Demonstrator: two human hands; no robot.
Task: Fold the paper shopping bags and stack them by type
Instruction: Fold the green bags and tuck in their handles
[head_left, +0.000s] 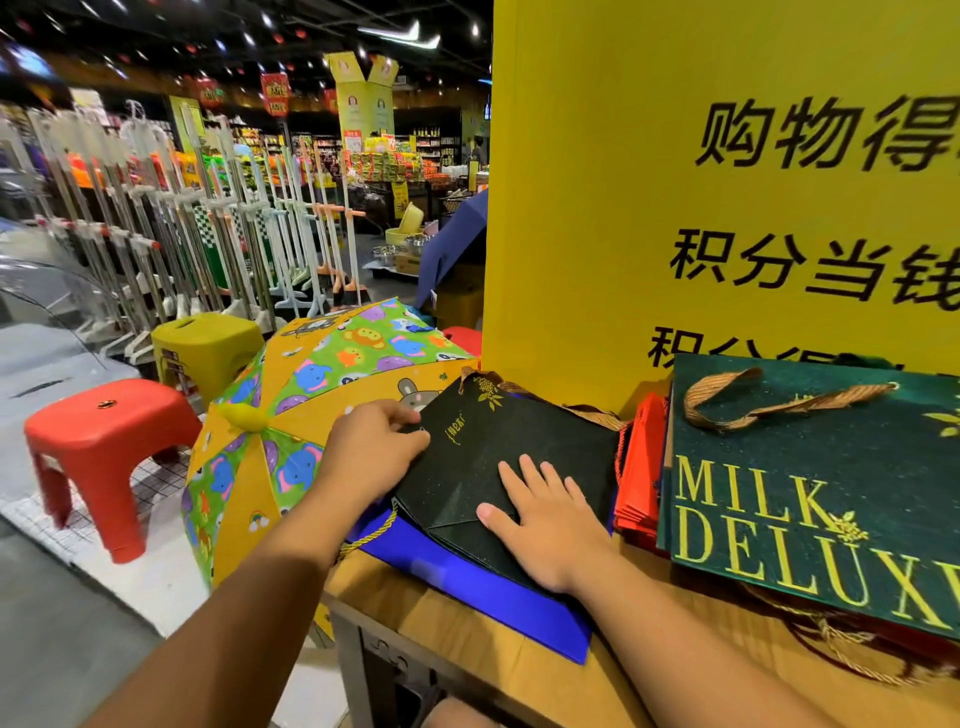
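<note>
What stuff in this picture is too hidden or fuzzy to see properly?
From the head view:
- Flat blue paper bag: mostly covered by the black paper bag with gold print.
- Red paper bags: tucked behind the dark green MILK DELUXE paper bag, so they can't be counted.
- Lettering on the green bag and the yellow sign board: cut off by the right edge.
- Black bag's small gold writing: too small to read.

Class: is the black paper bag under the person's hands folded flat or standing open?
Folded flat: the black bag lies on a blue bag, creases showing, right hand pressing it.
</note>
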